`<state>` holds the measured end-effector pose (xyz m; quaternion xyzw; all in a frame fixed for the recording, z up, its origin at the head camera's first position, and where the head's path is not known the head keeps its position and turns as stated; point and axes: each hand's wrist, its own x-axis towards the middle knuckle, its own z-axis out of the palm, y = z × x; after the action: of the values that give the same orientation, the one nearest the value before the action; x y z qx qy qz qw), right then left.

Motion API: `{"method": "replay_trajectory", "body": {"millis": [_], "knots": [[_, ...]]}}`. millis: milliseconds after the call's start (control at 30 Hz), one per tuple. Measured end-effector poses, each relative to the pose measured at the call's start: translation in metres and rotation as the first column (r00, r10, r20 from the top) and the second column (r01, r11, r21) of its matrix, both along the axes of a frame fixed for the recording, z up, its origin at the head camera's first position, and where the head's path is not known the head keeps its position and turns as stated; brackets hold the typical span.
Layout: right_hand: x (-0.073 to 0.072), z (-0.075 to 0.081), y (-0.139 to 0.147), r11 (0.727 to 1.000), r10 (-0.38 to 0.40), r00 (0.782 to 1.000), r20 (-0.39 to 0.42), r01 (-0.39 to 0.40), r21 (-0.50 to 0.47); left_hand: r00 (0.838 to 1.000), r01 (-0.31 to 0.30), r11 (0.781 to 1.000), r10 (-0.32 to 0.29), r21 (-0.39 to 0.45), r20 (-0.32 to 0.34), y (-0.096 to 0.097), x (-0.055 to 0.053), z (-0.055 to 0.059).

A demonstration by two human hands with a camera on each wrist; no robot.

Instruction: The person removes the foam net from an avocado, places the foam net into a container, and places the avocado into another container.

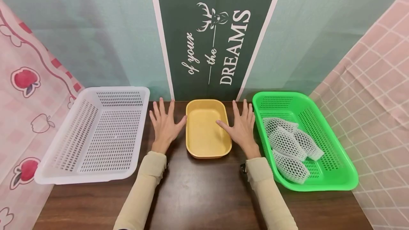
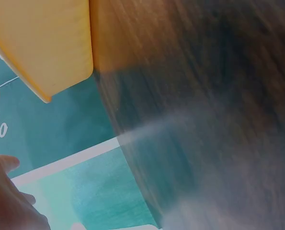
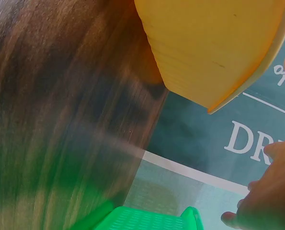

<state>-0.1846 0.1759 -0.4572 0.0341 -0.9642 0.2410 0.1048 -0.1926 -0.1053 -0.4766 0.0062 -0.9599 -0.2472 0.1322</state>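
Between my two hands stands a yellow rectangular tray (image 1: 209, 130) on the dark wooden table. To its left my left hand (image 1: 165, 125) is spread with straight fingers, its thumb tip near the tray's left rim. My right hand (image 1: 241, 127) is spread on the other side, its thumb reaching over the tray's right rim. Neither hand holds anything. In the left wrist view the tray's side (image 2: 46, 43) shows beside several fingertips (image 2: 8, 163). The right wrist view has the tray's outer wall (image 3: 214, 48) and part of the right hand (image 3: 271, 187).
A white perforated basket (image 1: 140, 144) stands at the left. On the right, a green basket (image 1: 332, 184) holds several items in white foam netting (image 1: 287, 143). A printed curtain (image 1: 204, 45) hangs behind the table (image 1: 204, 194), with patterned cloths at both sides.
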Motion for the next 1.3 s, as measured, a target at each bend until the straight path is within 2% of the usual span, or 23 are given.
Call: {"method": "replay_trajectory", "body": {"millis": [267, 567, 900, 1300], "knots": [[0.003, 0.0, 0.0, 1.0, -0.005, 1.0, 0.015, 0.006, -0.017, 1.0, -0.024, 1.0, 0.024, -0.006, 0.002, -0.004, 0.007, 0.003], [0.008, 0.004, 0.002, 0.999, -0.018, 1.0, -0.013, 0.018, -0.034, 0.999, -0.04, 0.999, 0.04, 0.021, -0.019, -0.005, 0.015, 0.009], [0.021, 0.01, 0.006, 0.997, -0.019, 0.999, -0.026, 0.016, -0.079, 0.998, -0.054, 0.998, 0.055, 0.013, -0.03, -0.007, 0.027, 0.016], [0.035, 0.017, 0.013, 0.994, -0.023, 0.997, -0.074, 0.015, -0.105, 0.995, -0.053, 0.996, 0.058, 0.067, -0.079, -0.011, 0.042, 0.024]]}}
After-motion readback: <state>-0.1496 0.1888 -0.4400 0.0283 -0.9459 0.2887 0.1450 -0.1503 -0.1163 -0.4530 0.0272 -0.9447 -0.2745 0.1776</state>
